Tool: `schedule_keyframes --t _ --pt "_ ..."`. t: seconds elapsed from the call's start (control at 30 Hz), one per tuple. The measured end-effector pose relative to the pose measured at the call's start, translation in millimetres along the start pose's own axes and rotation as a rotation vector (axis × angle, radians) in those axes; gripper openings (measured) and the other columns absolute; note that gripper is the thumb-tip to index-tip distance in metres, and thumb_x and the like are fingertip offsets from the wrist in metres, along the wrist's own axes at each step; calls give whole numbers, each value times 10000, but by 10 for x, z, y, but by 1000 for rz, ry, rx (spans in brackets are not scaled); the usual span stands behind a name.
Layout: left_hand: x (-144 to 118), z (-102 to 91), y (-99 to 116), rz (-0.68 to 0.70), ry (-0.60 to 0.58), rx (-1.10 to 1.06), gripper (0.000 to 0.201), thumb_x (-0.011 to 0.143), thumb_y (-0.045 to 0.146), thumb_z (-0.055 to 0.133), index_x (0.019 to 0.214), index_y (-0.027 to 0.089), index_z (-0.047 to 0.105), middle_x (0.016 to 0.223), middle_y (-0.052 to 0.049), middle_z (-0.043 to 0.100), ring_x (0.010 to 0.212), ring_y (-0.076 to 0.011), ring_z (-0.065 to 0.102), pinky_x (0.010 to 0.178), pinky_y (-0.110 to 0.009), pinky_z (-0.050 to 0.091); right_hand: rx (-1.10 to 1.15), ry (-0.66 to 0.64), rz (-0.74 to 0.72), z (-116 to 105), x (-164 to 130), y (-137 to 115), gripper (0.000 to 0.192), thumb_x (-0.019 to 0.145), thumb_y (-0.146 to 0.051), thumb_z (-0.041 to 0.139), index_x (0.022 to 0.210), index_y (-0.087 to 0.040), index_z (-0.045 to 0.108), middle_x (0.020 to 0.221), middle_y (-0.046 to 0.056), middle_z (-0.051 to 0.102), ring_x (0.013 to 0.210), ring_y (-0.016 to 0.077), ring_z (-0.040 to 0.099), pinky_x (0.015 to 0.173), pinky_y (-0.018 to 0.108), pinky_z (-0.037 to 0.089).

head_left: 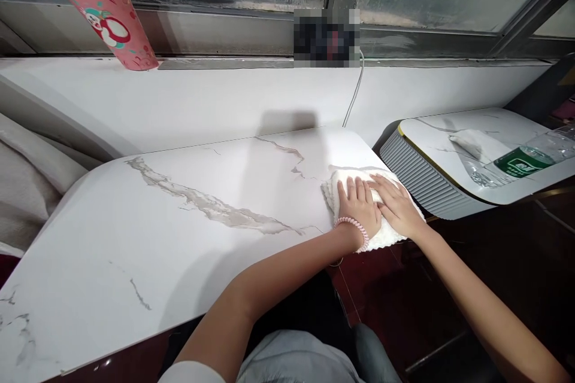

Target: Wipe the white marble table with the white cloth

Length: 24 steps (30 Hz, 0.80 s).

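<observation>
A white towel point(386, 232) lies at the right end of the marble-patterned tabletop point(188, 263), with its near edge hanging past the table's rim. Both of my hands press flat on it. My left hand point(360, 208), with a pink coiled band at the wrist, has its fingers stretched out over the towel's left part. Just to the right, my right hand point(398, 206) rests on the same cloth, fingers extended and pointing up and left. The two hands are close together, thumbs near each other.
On the window sill stands a pink paper cup point(112, 18); a blurred dark object point(326, 39) is also there, near a white cable point(354, 93). A ribbed cabinet point(431, 173) at right bears a plastic bottle point(523, 161) and a crumpled tissue point(478, 143). Curtain point(40, 182) at left.
</observation>
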<state>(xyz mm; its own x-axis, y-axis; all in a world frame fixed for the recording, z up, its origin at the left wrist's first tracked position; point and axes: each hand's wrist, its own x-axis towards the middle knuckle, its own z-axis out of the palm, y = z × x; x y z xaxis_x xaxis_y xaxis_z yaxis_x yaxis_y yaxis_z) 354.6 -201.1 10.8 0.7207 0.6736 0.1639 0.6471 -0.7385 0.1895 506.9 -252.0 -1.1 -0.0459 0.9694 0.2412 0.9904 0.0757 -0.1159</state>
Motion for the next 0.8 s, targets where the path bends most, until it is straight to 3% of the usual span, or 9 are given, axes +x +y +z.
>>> schedule_keyframes --t 0.17,0.3,0.6,0.8 --pt "103 81 -207 -10 41 -26 599 981 331 279 1491 26 355 1565 -161 351 1460 -350 262 1200 -586 178 66 -9 15 47 238 -74 481 936 -303 315 1390 -230 459 1510 122 438 1424 289 349 1119 562 265" --pt "325 100 -462 -36 85 -33 589 973 315 292 1479 25 370 1553 -155 377 1445 -344 291 1194 -580 193 104 9 19 128 607 -85 467 909 -274 334 1343 -226 498 1489 117 460 1410 278 364 1124 544 252" --pt "1021 -8 -1296 -184 55 -64 553 972 286 279 1476 88 393 1546 -106 406 1452 -264 298 1222 -497 153 144 23 16 434 1762 -105 472 895 -274 337 1322 -204 525 1475 123 473 1390 282 374 1115 529 258" --pt "1266 -70 -1829 -231 108 -74 512 956 278 321 1423 120 458 1513 -93 453 1419 -244 349 1218 -463 173 119 27 -22 603 2355 -246 496 899 -266 309 1348 -184 503 1447 135 488 1352 280 397 1105 509 273"
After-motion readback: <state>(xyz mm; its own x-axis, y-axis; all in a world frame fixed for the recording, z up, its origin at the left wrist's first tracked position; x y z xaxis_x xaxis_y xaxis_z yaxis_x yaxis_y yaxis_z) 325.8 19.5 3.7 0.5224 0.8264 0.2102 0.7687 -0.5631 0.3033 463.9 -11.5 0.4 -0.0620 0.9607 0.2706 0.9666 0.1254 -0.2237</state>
